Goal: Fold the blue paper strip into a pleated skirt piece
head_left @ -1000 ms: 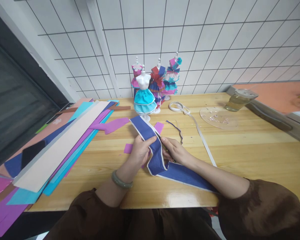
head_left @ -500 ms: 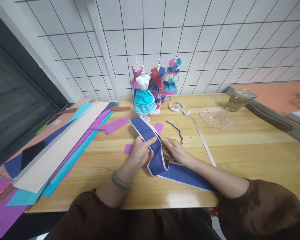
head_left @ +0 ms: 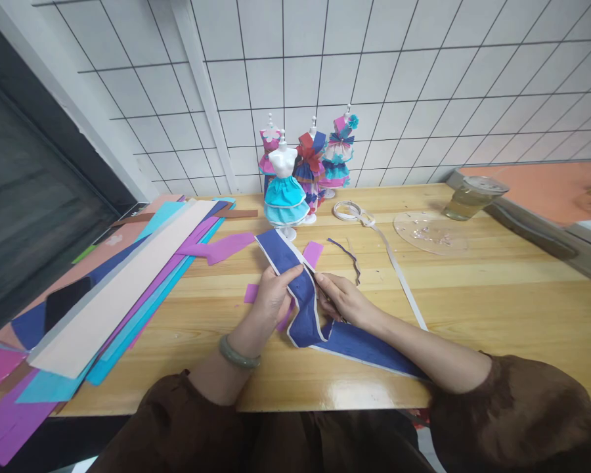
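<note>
A long dark blue strip with white edging (head_left: 303, 289), crepe paper or thin cloth, runs folded in front of me and under my right forearm. My left hand (head_left: 273, 295) is closed on its left side, thumb on top and fingers beneath. My right hand (head_left: 343, 297) is closed around dark scissors (head_left: 308, 268), mostly hidden by the fingers; their thin blades lie at the strip's right edge. Beyond the strip's far end stands a white mini dress form (head_left: 284, 164) in a turquoise tiered skirt. A thin dark blue offcut (head_left: 345, 253) lies to the right.
Several coloured sheets and strips (head_left: 128, 282) are piled at the left, with a dark phone-like slab (head_left: 67, 302) on them. More dressed mini forms (head_left: 311, 157) stand by the tiled wall. A white tape roll (head_left: 347, 210), a clear plate (head_left: 426, 233) and a lidded cup (head_left: 473, 197) sit right.
My left hand and the held part of the blue strip have shifted slightly left. My right hand and the scissors have moved a little left too.
</note>
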`<state>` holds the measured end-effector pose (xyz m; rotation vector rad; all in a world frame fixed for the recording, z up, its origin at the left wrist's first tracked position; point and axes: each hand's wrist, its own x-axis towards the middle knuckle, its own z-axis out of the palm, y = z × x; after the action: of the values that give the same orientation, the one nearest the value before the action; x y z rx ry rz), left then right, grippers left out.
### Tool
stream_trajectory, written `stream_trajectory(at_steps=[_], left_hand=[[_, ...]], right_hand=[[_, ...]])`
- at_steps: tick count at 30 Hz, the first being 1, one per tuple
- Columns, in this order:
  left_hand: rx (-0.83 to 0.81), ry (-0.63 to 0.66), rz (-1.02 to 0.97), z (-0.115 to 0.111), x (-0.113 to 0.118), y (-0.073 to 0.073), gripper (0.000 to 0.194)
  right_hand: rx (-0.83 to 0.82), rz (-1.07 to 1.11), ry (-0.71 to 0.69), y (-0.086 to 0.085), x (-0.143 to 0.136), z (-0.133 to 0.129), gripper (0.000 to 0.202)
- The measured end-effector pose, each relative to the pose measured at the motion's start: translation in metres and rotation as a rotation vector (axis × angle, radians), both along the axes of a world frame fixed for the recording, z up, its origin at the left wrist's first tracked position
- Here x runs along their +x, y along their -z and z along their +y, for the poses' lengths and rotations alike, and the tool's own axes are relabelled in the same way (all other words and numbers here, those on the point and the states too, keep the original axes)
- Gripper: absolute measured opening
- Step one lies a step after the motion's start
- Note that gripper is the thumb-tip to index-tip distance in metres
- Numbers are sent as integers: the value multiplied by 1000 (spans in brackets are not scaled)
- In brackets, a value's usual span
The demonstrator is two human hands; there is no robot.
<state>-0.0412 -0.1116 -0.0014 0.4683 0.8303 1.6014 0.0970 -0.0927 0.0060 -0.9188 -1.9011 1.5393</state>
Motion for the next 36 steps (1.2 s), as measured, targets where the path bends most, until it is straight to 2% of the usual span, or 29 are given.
stream_trajectory(at_steps=[6, 14, 36], left_hand=[[-9, -17, 36, -2, 4, -3, 29], [-15, 31, 69, -3, 7, 0, 26], [-46, 38, 80, -3, 7, 1, 25]], right_hand=[[-4, -6, 12, 1, 0, 0, 43], [-55, 24, 28, 7, 0, 3, 43], [-92, 6, 68, 1, -1, 3, 41]])
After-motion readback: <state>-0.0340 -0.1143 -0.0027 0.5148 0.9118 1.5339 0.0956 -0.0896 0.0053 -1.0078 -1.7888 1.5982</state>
